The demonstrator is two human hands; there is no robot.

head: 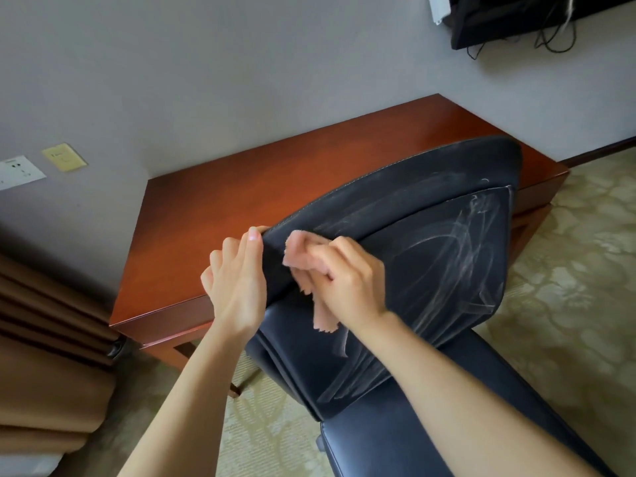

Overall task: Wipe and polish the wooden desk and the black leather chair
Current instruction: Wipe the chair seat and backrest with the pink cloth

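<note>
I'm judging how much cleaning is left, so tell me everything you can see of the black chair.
The chair looks like black leather, with pale stitching along the backrest's edge and a glossy seat below. White smears streak the backrest's inset panel and rim. It stands before the desk, backrest toward it. The left hand grips the backrest's edge; the right hand presses a pink cloth against it.

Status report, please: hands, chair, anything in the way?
Left hand grips chair edge. Right hand presses cloth on chair. White streaks on leather. Nothing blocks.
</note>
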